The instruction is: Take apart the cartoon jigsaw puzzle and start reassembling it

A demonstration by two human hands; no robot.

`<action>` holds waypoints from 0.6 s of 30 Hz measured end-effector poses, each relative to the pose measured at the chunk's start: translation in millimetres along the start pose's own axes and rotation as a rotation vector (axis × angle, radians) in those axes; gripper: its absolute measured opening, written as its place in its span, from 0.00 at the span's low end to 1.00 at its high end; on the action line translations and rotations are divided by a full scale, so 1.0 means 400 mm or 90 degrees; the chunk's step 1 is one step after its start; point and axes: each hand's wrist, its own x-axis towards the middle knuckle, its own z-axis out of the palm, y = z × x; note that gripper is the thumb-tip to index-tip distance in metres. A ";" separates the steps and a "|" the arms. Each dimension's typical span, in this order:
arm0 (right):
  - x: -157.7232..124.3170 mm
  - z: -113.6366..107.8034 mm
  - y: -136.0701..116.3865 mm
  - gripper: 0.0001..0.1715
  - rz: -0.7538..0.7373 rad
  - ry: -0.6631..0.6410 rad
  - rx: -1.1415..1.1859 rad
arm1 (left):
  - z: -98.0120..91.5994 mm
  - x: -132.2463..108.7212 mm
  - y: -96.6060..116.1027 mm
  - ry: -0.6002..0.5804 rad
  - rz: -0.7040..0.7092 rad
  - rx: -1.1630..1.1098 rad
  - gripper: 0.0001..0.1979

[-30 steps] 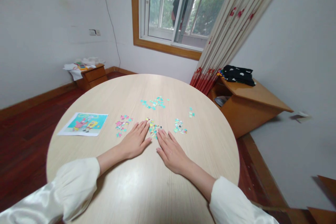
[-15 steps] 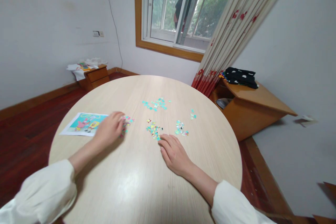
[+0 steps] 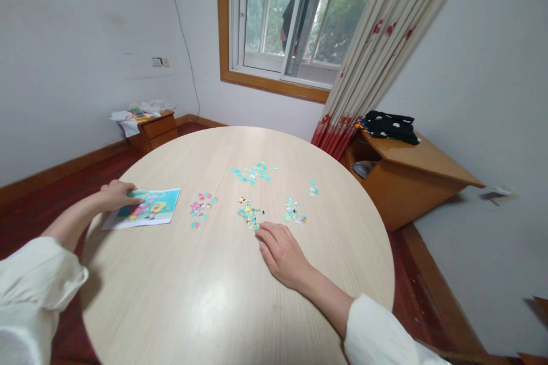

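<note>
My left hand (image 3: 116, 193) rests on the left edge of a cartoon picture sheet (image 3: 148, 207) near the round table's left side, fingers curled over the paper's edge. My right hand (image 3: 280, 251) lies flat on the wooden table (image 3: 205, 291), fingers together, its tips touching a small heap of mixed yellow and teal puzzle pieces (image 3: 249, 214). A pink heap of pieces (image 3: 201, 206) lies between the sheet and the mixed heap. A teal heap (image 3: 253, 172) sits farther back, and two smaller heaps (image 3: 294, 211) lie to the right.
A low wooden cabinet (image 3: 411, 174) with dark folded cloth (image 3: 389, 125) stands right of the table, beside a striped curtain (image 3: 368, 51). A small drawer unit (image 3: 154, 128) with papers is by the left wall. A window (image 3: 295, 17) is behind the table.
My left hand has swept left from the middle heap, past the pink pieces, onto the picture sheet. The sheet has shifted slightly. My right hand has stayed by the mixed heap.
</note>
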 end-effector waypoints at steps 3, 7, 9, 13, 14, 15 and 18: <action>-0.005 0.003 0.002 0.17 -0.002 0.004 0.002 | -0.032 0.023 0.034 -0.139 -0.105 -0.042 0.19; 0.005 0.001 0.012 0.17 0.014 0.021 0.041 | -0.077 0.032 0.129 -0.016 -0.169 -0.218 0.17; 0.034 -0.001 0.028 0.17 0.059 0.041 0.099 | -0.090 0.037 0.208 0.026 -0.099 -0.370 0.21; 0.148 0.010 0.087 0.27 0.253 0.118 0.292 | -0.078 0.067 0.405 0.018 -0.006 -0.529 0.24; 0.180 0.015 0.105 0.34 0.310 0.131 0.350 | -0.066 0.076 0.453 0.018 0.012 -0.558 0.24; 0.210 0.020 0.124 0.39 0.363 0.142 0.417 | -0.052 0.085 0.497 0.019 0.028 -0.582 0.24; 0.272 0.033 0.173 0.38 0.386 0.156 0.624 | 0.000 0.100 0.599 0.011 0.059 -0.638 0.26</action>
